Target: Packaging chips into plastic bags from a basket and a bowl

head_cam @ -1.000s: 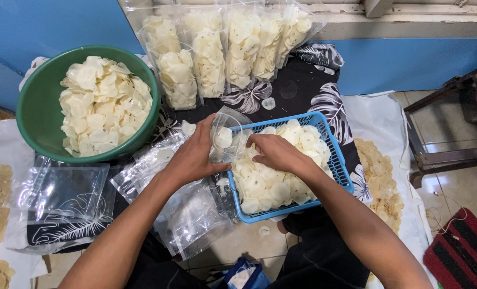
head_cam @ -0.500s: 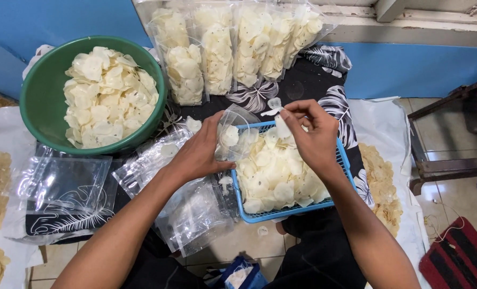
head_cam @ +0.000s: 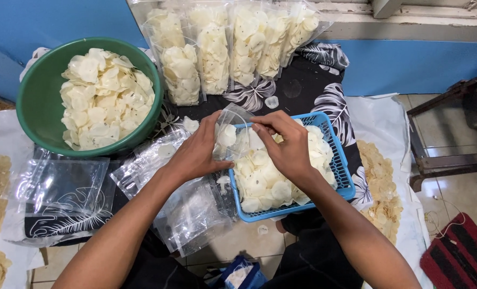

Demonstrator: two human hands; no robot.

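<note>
A: Quick one, what have the hands got?

B: My left hand is curled round a clear plastic bag, thumb and fingers closed on its side, mouth held open at the near-left corner of the blue basket. A few pale chips already sit inside the bag.

A: Right?

B: Right hand is over the basket, fingertips pinched on chips at the bag's mouth. How many, I cannot tell.

A: Around it?

B: Green bowl of chips to the left, filled bags leaning at the back, empty bags flat under my left wrist, all on a dark leaf-print cloth.
</note>
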